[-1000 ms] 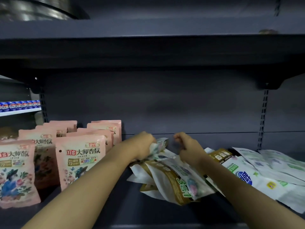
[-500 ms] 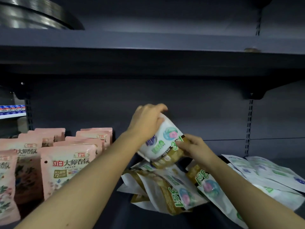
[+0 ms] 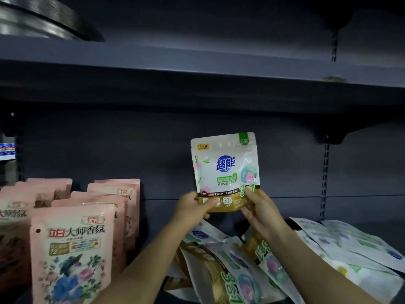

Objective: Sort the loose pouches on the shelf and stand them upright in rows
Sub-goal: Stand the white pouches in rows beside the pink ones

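- Held pouch (image 3: 225, 172): upright, face out, lifted clear of the shelf (image 3: 153, 216) at about 12 o'clock from the heap (image 3: 230, 270). The left hand (image 3: 192, 207) pinches its lower left corner; the right hand (image 3: 260, 207) pinches the lower right.
- Risk, top flop: both grips sit on the bottom band only. The unsupported upper part could fold over when the pouch is set down, leaving it leaning or flat.
- Risk, bad footing: the heap lies directly below, pouches overlapping at odd angles. A pouch stood on or against it would likely tip.
- Risk, row disturbance: the pink pouches (image 3: 72, 255) stand in rows at 9 o'clock, well apart from the held one. A forearm swung that way could topple the front rank.
- Risk, mixed sorting: a white pile (image 3: 350, 244) lies flat at 3 o'clock, its prints too blurred to tell. Starting a row there could mix types.
- Judgement: bare shelf between pink rows and heap appears the safest spot.
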Motion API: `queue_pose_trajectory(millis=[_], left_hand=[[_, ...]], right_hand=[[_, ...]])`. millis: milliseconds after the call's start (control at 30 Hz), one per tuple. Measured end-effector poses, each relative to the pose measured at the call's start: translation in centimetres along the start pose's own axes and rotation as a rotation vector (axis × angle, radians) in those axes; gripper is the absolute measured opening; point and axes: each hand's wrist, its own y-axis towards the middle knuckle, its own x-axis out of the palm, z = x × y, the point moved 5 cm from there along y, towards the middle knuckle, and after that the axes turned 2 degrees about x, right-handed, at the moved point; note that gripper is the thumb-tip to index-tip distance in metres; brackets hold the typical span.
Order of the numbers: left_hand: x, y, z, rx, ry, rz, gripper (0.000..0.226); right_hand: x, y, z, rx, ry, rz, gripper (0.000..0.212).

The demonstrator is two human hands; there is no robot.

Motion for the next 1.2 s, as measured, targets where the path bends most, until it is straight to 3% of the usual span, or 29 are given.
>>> queue_pose_trajectory(millis=[100,167,267,367,500,733,1067,1200], left_hand=[[-0.7,1.0,-0.7,0.057,-0.051,0.097,0.021],[-1.6,1.6,-1.4,0.063,-0.052,0.166,0.018],[-2.5,2.5,-3.5,0.064,0.061,0.164,0.02],[-2.6,2.5,-5.6,0.012,0.128,0.113,0.025],[-2.5,2.9,-7.0,-0.094,0.169,0.05,0.033],[-2.5,3.3,-8.2,-0.199,0.065,0.072,0.015],[-3.9,4.3,-10.3,-0.343,0.055,0.13,0.032],[-4.0,4.4,-11.3,-0.364,-0.037,0.148,0.02]], right_hand=[[0.5,0.5,1.2,0.032,-0.161,-0.051,0.011],[0.9,0.8,2.5,0.08,-0.413,-0.102,0.029],[1.4,1.4,4.2,0.09,-0.804,-0.144,0.053],[1.4,2.2,5.7,0.062,-1.025,-0.162,0.052],[1.2,2.9,7.7,0.065,-1.112,-0.156,0.048],[-0.2,3.7,8.4,0.069,-1.296,-0.06,0.031],[0.4,4.9,8.6,0.055,-1.612,-0.03,0.046],[1.2,5.7,8.9,0.021,-1.626,-0.042,0.04]])
